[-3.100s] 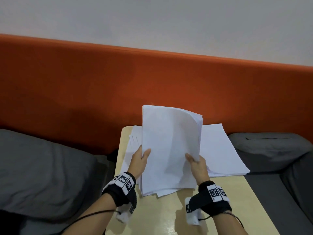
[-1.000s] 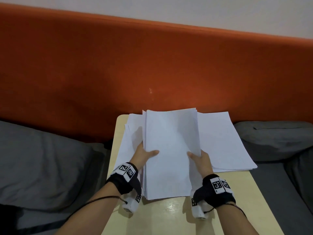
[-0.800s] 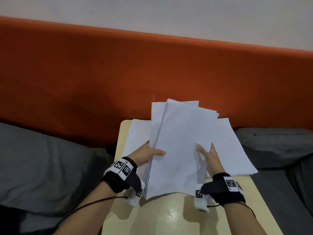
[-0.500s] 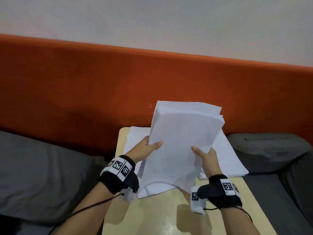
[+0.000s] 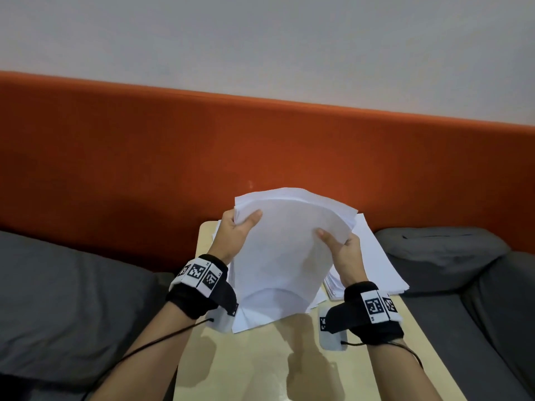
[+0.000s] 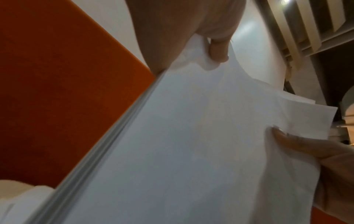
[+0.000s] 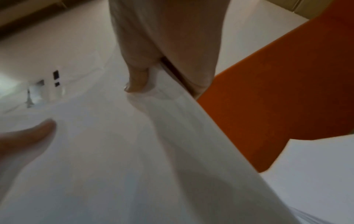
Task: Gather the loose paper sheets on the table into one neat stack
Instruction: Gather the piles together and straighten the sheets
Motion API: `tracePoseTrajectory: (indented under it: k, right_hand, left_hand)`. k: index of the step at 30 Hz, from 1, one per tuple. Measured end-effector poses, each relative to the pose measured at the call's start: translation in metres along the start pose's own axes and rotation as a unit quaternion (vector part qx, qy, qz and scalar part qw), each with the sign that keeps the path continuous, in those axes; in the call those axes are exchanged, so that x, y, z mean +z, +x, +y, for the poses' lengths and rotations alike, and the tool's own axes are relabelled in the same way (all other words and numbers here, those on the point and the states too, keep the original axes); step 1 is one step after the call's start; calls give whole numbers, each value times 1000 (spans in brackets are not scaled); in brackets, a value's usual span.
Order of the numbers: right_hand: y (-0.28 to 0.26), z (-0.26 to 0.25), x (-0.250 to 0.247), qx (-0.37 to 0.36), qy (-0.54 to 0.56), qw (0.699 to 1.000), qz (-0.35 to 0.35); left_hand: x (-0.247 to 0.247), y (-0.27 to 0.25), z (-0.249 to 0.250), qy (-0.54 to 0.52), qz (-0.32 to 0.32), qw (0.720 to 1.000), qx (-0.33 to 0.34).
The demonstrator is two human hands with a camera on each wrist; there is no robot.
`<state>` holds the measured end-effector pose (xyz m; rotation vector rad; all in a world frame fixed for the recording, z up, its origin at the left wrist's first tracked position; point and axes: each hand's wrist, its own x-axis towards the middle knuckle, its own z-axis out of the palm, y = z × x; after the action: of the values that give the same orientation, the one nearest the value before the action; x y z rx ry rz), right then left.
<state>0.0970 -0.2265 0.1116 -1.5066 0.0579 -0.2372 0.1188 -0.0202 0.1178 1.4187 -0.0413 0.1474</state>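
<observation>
A thick bundle of white paper sheets [image 5: 285,256] stands nearly upright, bowed, with its lower edges fanned out on the pale wooden table [image 5: 278,363]. My left hand [image 5: 236,234] grips its upper left edge, thumb on the front face. My right hand [image 5: 343,250] grips its right edge, thumb pressed on the front. The left wrist view shows the bundle [image 6: 191,144] edge-on with both thumbs on it. In the right wrist view the sheets [image 7: 114,159] curve under my thumb. More white sheets [image 5: 376,264] lie flat on the table behind and to the right of the bundle.
An orange padded backrest [image 5: 144,169] runs behind the table. Grey cushions lie on the left [image 5: 72,299] and on the right [image 5: 443,256]. Cables run from both wristbands along my forearms.
My hands have lifted the bundle more upright and slid higher along its side edges. The sheets now bow at the top, and their bottom edges rest on the table.
</observation>
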Motion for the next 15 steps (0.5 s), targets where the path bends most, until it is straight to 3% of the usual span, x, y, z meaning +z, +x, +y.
tracePoseTrajectory:
  k: [4,8,15]
  right_hand:
    - [4,-19,2,-33,-9,999,8]
    - [3,-21,3,-29,9,1000,9]
    - [0,48,-11,130,-78,988,1]
  left_hand:
    - [-1,4,15,-7,-12,998,56]
    - [-7,8,7,7,-21,998,55]
    - [-9,-4,-68,53,-54,990,-120]
